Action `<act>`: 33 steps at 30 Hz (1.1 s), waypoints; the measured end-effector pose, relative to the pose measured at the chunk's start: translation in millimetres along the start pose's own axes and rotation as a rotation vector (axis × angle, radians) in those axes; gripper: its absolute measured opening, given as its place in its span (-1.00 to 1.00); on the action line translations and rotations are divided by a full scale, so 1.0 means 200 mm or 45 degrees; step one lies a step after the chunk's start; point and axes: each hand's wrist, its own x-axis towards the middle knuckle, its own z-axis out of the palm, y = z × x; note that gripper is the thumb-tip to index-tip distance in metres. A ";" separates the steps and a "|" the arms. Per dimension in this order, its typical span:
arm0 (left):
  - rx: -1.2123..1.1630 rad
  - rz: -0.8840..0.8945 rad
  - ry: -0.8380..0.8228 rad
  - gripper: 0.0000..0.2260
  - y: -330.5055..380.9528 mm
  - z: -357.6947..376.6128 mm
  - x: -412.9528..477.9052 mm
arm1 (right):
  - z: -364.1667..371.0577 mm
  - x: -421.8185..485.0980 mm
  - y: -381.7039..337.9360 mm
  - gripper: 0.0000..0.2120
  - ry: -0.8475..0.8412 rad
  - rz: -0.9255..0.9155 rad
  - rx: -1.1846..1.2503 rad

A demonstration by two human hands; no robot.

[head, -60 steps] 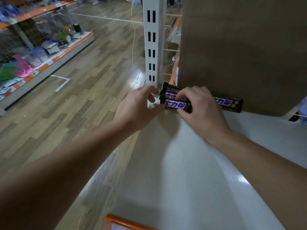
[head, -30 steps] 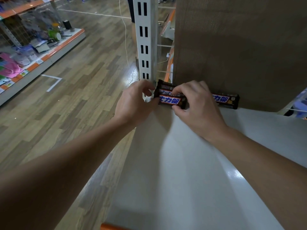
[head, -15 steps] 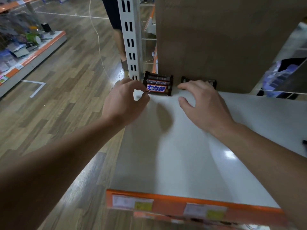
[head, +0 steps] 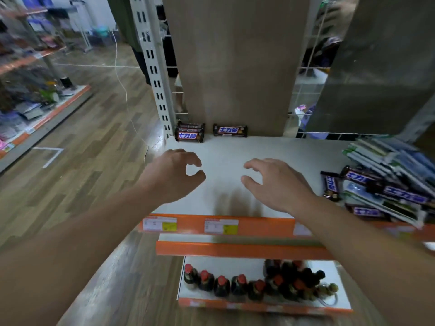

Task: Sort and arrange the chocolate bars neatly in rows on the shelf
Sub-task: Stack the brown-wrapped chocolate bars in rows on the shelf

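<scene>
Bar stack (head: 190, 135) in back-left corner of shelf (head: 235, 149), beside post (head: 153, 67); single bar (head: 230, 131) just right, apart. Loose bars (head: 404, 194) among packets (head: 386, 158) at right. Left hand (head: 174, 175), right hand (head: 275, 182) over shelf, both empty, fingers loosely curled. Bottles (head: 235, 283) below.

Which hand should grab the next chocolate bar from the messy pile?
Right. The empty right hand hovers nearer the loose brown-wrapped chocolate bars piled at the right end of the white shelf; the left hand is farther.
</scene>
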 end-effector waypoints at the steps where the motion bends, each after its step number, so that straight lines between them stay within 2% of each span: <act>1: -0.022 0.005 0.000 -0.71 0.08 0.00 -0.04 | -0.04 -0.07 0.04 -0.61 0.001 0.014 0.004; 11: 0.135 0.114 -0.265 -0.73 0.85 0.07 -0.22 | -0.42 -0.62 0.48 -0.65 0.010 0.175 0.011; 18: 0.129 0.239 -0.299 -0.73 1.21 0.19 -0.16 | -0.58 -0.87 0.82 -0.69 0.128 0.343 0.014; 27: 0.010 0.375 -0.257 -0.76 1.25 0.50 0.07 | -0.50 -0.85 1.13 -0.73 0.151 0.425 0.050; 30: 0.003 0.415 -0.196 -0.72 1.18 0.62 0.20 | -0.40 -0.78 1.20 -0.71 0.138 0.324 0.077; 33: 0.006 0.454 -0.142 -0.64 1.11 0.70 0.32 | -0.29 -0.68 1.22 -0.73 0.111 0.122 0.043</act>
